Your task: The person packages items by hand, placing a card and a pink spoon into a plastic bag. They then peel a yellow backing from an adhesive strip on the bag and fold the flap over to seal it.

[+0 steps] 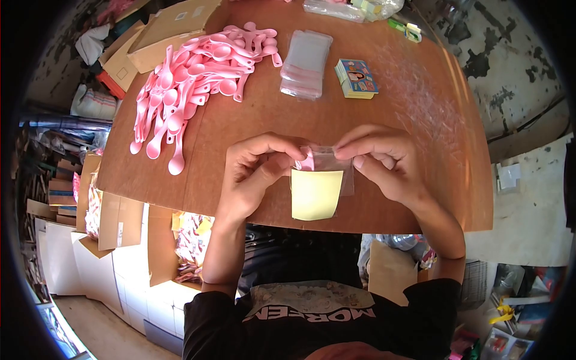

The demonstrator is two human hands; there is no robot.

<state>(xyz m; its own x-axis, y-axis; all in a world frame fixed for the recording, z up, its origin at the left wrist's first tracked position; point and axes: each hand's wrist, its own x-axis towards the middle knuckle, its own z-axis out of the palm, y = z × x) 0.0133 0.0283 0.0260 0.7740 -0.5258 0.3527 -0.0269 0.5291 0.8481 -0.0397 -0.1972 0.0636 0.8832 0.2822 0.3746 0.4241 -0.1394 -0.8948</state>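
Observation:
A clear plastic bag (346,185) with a yellow card (316,195) and a pink piece (307,159) inside hangs between my hands above the table's near edge. My left hand (261,168) pinches the bag's upper left corner beside the pink piece. At the upper right corner, my right hand (384,157) grips the bag between thumb and fingers. Pink spoons (186,81) lie heaped on the table's left side. A stack of clear bags (306,63) lies beyond my hands, and a stack of printed cards (358,78) is to its right.
The brown table (240,192) spans the view. A cardboard box (174,33) stands at its back left, with plastic packs (342,9) at the far edge. Clear plastic scraps (426,96) lie on the right. An open carton of packets (191,246) stands below the near edge.

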